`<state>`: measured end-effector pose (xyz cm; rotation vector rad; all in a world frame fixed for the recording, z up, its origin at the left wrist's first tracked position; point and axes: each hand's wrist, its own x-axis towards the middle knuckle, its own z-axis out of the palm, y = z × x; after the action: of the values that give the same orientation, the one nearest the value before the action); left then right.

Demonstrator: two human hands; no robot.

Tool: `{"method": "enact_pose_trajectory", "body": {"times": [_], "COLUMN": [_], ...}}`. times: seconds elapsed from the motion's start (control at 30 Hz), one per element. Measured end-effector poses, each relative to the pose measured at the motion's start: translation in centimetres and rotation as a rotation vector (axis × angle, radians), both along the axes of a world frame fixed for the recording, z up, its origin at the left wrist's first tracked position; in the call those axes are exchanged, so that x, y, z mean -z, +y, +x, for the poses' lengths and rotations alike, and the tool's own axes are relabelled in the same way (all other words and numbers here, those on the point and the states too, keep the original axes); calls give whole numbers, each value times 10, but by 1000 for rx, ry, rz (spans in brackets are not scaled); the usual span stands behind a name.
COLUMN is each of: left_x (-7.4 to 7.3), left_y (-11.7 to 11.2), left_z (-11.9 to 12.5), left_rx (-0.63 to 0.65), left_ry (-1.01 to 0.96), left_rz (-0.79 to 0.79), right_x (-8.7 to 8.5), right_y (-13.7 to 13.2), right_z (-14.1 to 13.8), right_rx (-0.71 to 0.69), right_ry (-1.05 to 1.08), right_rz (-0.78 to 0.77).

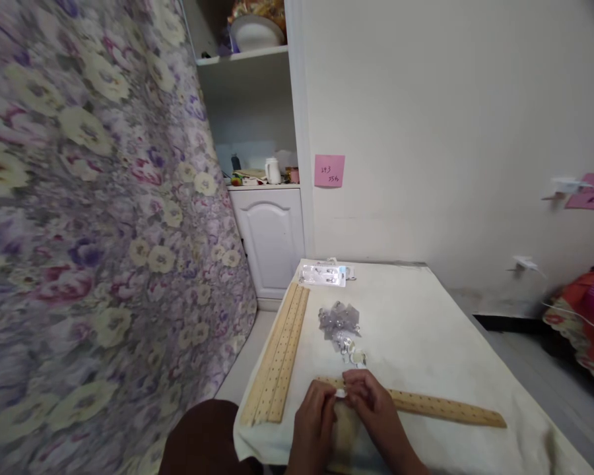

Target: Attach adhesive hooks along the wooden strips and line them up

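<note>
Near the front edge of the cloth-covered table, my left hand (317,410) and my right hand (372,404) meet with bent fingers. Between the fingertips shows a small white piece (340,393), pinched from both sides; its kind is too small to make out. A wooden strip with rows of holes (445,405) lies crosswise behind and beside my hands, partly covered by them. Just beyond my fingers are several small shiny pieces (357,358), and behind those a pile of small clear plastic bags (339,319).
More holed wooden strips (280,356) lie side by side along the table's left edge. Clear plastic packaging (323,274) rests at the far end of the tablecloth (400,310). A floral curtain (103,231) hangs at left, beside a white cabinet (271,237).
</note>
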<state>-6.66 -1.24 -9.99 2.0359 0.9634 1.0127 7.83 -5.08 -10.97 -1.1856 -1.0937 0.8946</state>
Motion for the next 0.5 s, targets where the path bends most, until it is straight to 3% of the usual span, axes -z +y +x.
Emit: {"method": "enact_pose_trajectory", "body": {"times": [0.2,0.3,0.4,0.5], "left_x": [7,13,19,21], "left_y": [-3,-5,-8,-10], "left_z": [-8,-10,-9,-6], "left_rx": [58,92,81,30], "left_ry": [-6,-12,-67,-150], "left_rz": [56,54,-17,-188], "right_x": [5,7,7,9], "right_y": [2,4,5,6], "right_z": [1,1,1,1], "right_rx": [-22,-48,-32,-6], "right_ry": [259,277,217,171], "right_rz": [-95,-114,-82,-75]}}
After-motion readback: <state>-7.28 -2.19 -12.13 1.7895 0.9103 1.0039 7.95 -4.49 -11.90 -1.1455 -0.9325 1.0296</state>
